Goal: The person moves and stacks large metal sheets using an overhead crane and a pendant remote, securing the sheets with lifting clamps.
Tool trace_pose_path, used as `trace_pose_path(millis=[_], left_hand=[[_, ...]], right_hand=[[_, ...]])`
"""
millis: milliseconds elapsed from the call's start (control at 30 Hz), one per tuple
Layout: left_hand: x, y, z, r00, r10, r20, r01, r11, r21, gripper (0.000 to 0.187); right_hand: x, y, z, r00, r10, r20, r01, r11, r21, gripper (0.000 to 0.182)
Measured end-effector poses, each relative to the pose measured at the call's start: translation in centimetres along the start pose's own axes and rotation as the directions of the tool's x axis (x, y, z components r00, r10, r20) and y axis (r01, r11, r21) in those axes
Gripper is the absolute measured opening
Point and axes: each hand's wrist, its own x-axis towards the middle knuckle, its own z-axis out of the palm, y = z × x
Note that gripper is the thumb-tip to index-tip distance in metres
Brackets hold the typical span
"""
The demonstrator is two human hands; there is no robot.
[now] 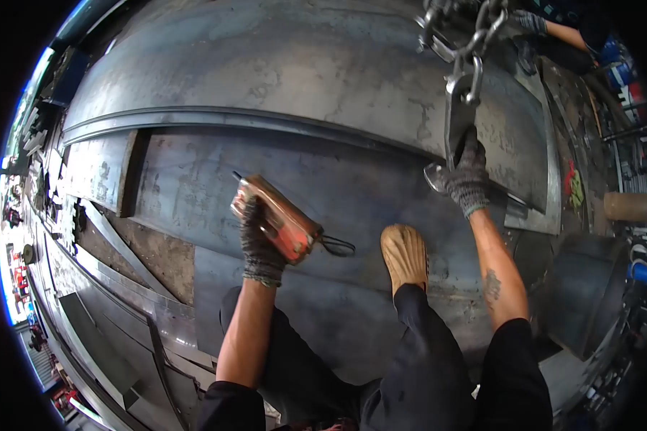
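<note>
The grey steel plate-lifting clamp point(456, 136) hangs on a heavy steel chain point(474, 43) from above and stands upright at the edge of the upper dark steel plate point(302, 65), where that plate overlaps the lower one. The person's right hand point(467, 176), in a grey knitted glove, is clenched around the clamp's lower body. Whether the clamp's mouth already bites the plate edge cannot be told, since the glove covers it. The chain looks slack at its lowest links, so by this picture no lift seems to have begun; seating the clamp appears to be the step in hand, with the hoisting left to do.

The left hand point(260, 233), gloved alike, grips an orange, worn, box-shaped pendant control point(277, 219) with a dark cable loop at its end, held above the lower steel plate point(266, 179). Whether a finger presses any button is not visible.

The person crouches on the lower plate, a tan shoe point(405, 255) planted flat between the two arms and dark trousers below. At the upper right, another person's gloved hand point(532, 23) reaches near the chain. Offcuts of steel sheet point(115, 287) lie stacked to the left.
</note>
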Motion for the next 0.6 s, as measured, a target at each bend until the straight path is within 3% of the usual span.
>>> trace_pose_path(millis=[33,167,233,300,367,533,600], left_hand=[[0.5,0.2,-0.7,0.997,-0.053,0.062,0.057,0.996,-0.062,0.043],[0.5,0.1,-0.8,0.995,-0.094,0.018,0.095,0.993,-0.07,0.042],[1.0,-0.3,-0.6,0.994,-0.102,0.039,0.105,0.992,-0.067,0.042],[0.9,-0.7,-1.1,0.999,-0.054,-0.008,0.054,0.998,-0.029,0.042],[0.4,-0.2,-2.2,0.997,-0.065,-0.047,0.064,0.998,-0.015,0.043],[-0.8,1.6,-0.6,1.0,-0.018,0.021,0.018,1.0,0.01,0.042],[-1.7,2.2,-0.6,1.0,0.003,0.007,-0.003,1.0,0.016,0.042]], right_hand=[[-0.1,-0.6,-0.5,0.997,0.064,0.042,-0.066,0.997,0.045,0.115],[-0.9,-1.4,0.3,0.988,0.153,-0.014,-0.149,0.975,0.163,0.117],[-0.7,-1.0,0.1,0.988,0.155,-0.014,-0.153,0.984,0.094,0.117],[-0.3,-0.2,-0.2,1.0,-0.021,0.007,0.021,1.0,-0.021,0.115],[0.5,0.2,-0.5,0.994,-0.081,0.067,0.077,0.996,0.049,0.111],[0.6,-0.3,-0.4,0.993,0.087,0.082,-0.088,0.996,0.011,0.109],[0.5,0.3,0.1,0.997,0.048,0.064,-0.05,0.998,0.028,0.11]])
